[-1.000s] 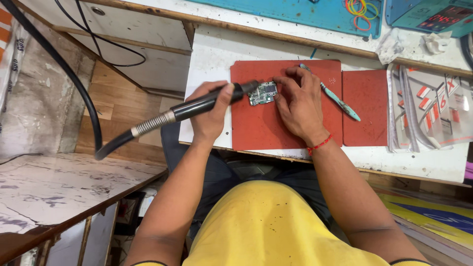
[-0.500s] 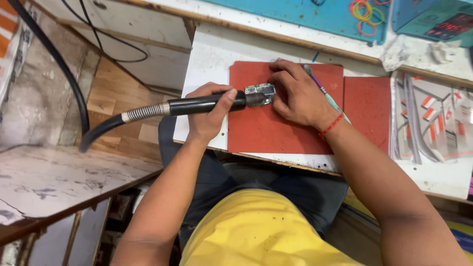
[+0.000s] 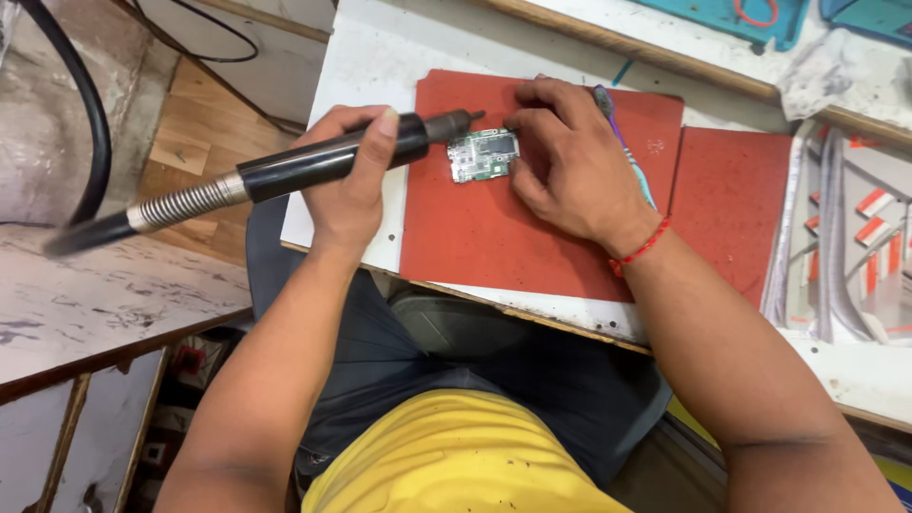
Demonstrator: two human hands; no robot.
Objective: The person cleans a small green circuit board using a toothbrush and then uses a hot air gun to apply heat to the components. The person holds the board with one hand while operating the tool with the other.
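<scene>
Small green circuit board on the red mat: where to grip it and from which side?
Judging by its pose, pinch the small green circuit board by its thin right edge, coming from the right, as the right hand does. It lies flat on the red mat, and the black hot-air tool in the left hand points its nozzle at the board's upper left.

White counter (image 3: 361,66) up top, pretty scuffed. Wood plank floor (image 3: 195,133) shows upper left, and a worn grey slab shelf (image 3: 104,294) sits lower left.

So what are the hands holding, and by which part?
The left hand grips a black hot-air wand around its barrel. The right hand presses a small circuit board at its right edge.
</scene>
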